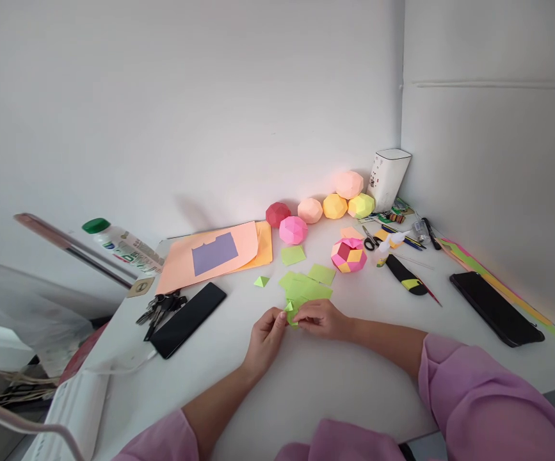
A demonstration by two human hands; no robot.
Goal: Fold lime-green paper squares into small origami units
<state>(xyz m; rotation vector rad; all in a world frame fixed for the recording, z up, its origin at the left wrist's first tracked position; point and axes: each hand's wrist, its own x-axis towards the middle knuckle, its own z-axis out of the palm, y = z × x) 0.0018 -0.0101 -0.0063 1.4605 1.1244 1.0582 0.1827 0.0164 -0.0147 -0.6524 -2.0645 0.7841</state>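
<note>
My left hand pinches a small folded piece of light green paper between thumb and fingers. From the right, my right hand closes its fingers on the same piece, and its fingertips partly hide the paper. Just beyond both hands lie overlapping light green paper squares. A single green square rests farther back. To the left of the squares sits a small folded green pyramid. A hollow pink, red and yellow paper ball with openings stands behind my right hand.
Several faceted paper balls line the wall. Orange sheets, keys and a black phone lie left. On the right are scissors, a black-and-yellow cutter, a black case and a white container.
</note>
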